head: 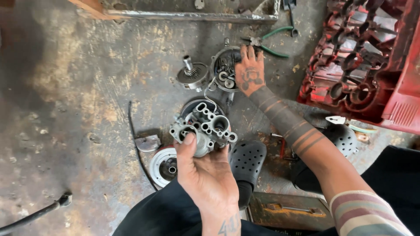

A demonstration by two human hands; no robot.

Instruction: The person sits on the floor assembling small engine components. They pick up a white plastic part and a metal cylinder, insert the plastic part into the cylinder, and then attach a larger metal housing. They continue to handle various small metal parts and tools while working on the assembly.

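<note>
Two hands work: left hand (208, 175) grips a metal housing (204, 126), right hand (249, 72) fingers reach, unclenched, into a parts bowl (218, 65) on the floor.

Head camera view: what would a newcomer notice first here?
First, the grey cast-metal housing with round bores, held up in the left hand at the centre. Next, the right hand reaching into a round metal dish of small parts on the stained concrete floor. At the right edge stands a red plastic crate, with green-handled pliers near the top.
</note>
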